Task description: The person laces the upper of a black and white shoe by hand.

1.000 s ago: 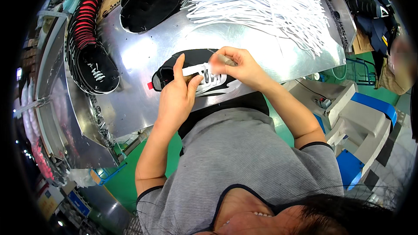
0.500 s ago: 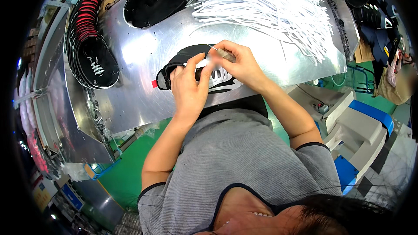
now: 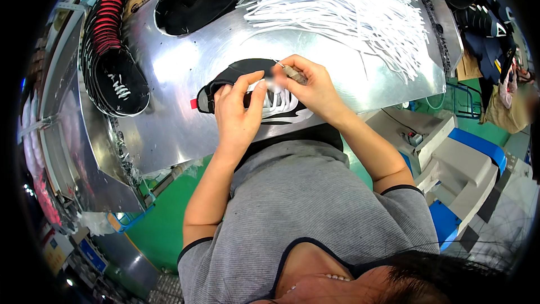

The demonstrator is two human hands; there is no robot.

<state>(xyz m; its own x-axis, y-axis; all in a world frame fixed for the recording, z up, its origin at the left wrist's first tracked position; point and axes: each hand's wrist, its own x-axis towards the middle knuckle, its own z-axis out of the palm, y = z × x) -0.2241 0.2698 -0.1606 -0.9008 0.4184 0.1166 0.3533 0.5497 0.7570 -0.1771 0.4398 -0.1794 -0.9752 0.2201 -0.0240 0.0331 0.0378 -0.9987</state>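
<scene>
A black shoe upper (image 3: 244, 70) with white stripes and a red tab lies on the metal table in front of me. White lacing (image 3: 279, 103) crosses its middle. My left hand (image 3: 236, 111) grips the upper at its opening, fingers bent over the edge and the thumb beside the lacing. Above the lacing, my right hand (image 3: 316, 91) is closed around a small tool with a worn, light brown handle (image 3: 295, 75) and a thin metal tip. A blurred patch at the right fingertips hides whether they also pinch a lace.
A large heap of loose white laces (image 3: 343, 14) covers the table's far right. Nested black uppers with red edges (image 3: 115, 73) curve along the left, and another row (image 3: 194, 3) lies at the back. A grey and blue plastic unit (image 3: 469, 163) stands right of the table.
The upper and my left hand have shifted slightly left. My left thumb has drawn back from the right fingertips. The tool's handle has tilted a little in my right hand.
</scene>
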